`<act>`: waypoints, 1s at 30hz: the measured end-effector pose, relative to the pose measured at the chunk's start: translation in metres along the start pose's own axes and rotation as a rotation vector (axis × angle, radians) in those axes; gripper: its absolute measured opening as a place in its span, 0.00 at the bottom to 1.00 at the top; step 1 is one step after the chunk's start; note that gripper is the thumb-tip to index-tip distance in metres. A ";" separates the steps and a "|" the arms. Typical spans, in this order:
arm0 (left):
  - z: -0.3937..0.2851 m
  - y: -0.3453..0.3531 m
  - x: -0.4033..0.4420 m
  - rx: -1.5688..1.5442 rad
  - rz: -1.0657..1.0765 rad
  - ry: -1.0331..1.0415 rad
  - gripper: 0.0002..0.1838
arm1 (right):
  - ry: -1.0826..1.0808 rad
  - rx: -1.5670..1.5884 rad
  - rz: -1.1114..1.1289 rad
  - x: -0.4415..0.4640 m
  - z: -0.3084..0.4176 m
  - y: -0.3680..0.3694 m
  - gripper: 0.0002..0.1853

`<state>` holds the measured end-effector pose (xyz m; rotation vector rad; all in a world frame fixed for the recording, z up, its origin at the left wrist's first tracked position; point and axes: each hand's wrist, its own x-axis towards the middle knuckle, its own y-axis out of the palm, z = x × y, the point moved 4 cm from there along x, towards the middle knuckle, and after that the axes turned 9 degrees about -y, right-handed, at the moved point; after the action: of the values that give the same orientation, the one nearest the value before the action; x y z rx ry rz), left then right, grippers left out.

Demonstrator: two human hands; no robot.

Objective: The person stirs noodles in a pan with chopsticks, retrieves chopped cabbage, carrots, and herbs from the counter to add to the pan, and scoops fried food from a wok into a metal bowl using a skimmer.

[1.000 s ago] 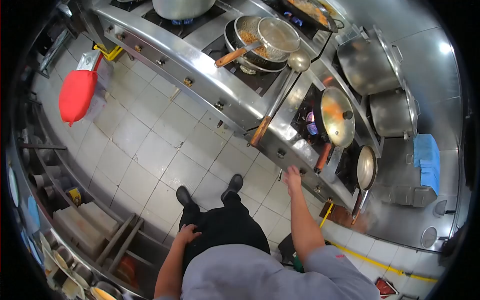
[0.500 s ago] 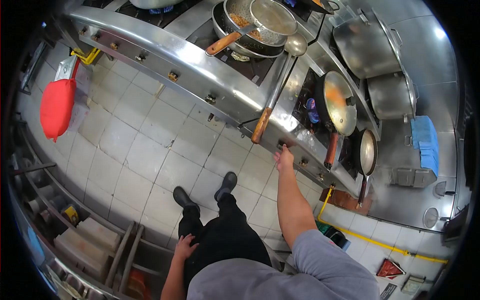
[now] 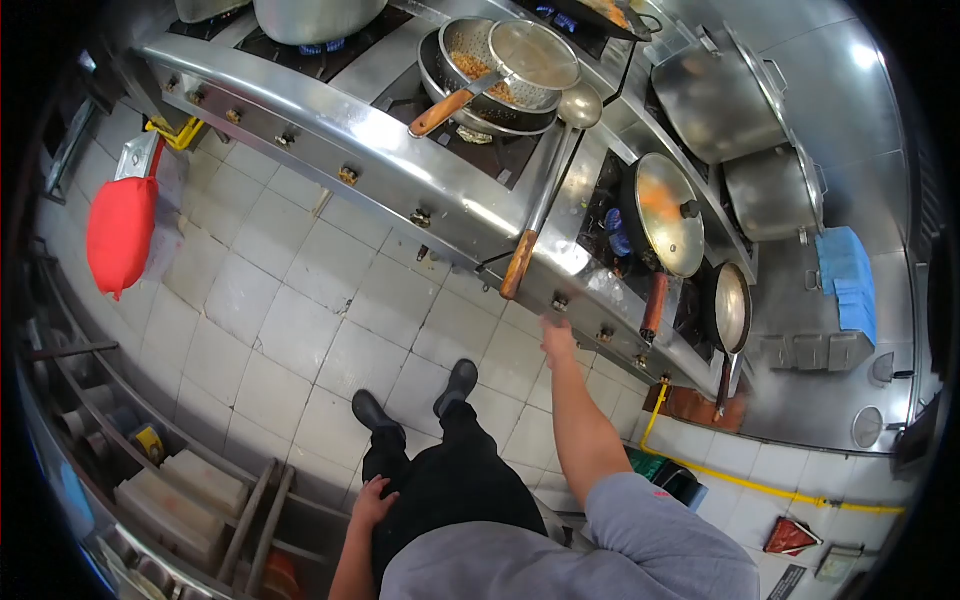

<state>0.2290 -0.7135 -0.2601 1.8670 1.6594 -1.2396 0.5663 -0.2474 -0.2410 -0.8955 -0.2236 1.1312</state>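
Note:
My right hand (image 3: 558,342) is stretched toward the stove front, just below a burner knob (image 3: 560,302). A small gap shows between them, and its fingers are smeared by motion. My left hand (image 3: 373,499) rests against my thigh with its fingers spread, holding nothing. Above the knob, a blue flame (image 3: 616,238) burns beside a pan covered by a glass lid (image 3: 668,215), with orange food blurred behind the glass. The pan's wooden handle (image 3: 654,308) points toward me. Left of it lies a long ladle with a wooden handle (image 3: 518,265) overhanging the stove edge.
A perforated colander (image 3: 462,42) and a wood-handled strainer (image 3: 535,55) sit in a wok on the stove. A frying pan (image 3: 733,308) stands at the right. Large steel pots (image 3: 720,110) stand behind. Shelves with containers (image 3: 170,520) are at lower left, a red bag (image 3: 122,235) beyond.
My right hand has come off the burner knob and drawn back slightly toward me. My left hand stays on my thigh. The whole view has shifted a little.

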 end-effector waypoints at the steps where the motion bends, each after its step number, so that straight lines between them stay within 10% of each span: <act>1: 0.003 0.000 0.002 -0.033 -0.015 -0.021 0.27 | -0.064 -0.097 0.155 -0.008 -0.009 0.006 0.36; 6: 0.009 -0.028 0.005 -0.171 -0.024 -0.130 0.25 | -0.024 -0.159 1.033 -0.122 0.015 0.000 0.31; 13: 0.081 -0.099 -0.018 -1.080 0.013 -0.338 0.15 | -0.281 -0.319 1.031 -0.175 -0.010 -0.044 0.13; 21: 0.152 -0.143 -0.062 -0.635 -0.129 -0.500 0.18 | -0.129 -0.225 0.790 -0.190 -0.007 -0.108 0.20; 26: 0.100 -0.175 -0.036 -0.722 -0.203 -0.373 0.21 | 0.098 -0.122 0.923 -0.189 -0.040 -0.084 0.17; 30: 0.016 -0.197 -0.006 -0.547 -0.181 -0.153 0.20 | -0.155 -0.138 0.790 -0.203 -0.005 -0.064 0.15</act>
<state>0.0412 -0.6797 -0.2093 1.2887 1.8732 -0.8431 0.5231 -0.4315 -0.1439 -1.0519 -0.0681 1.9395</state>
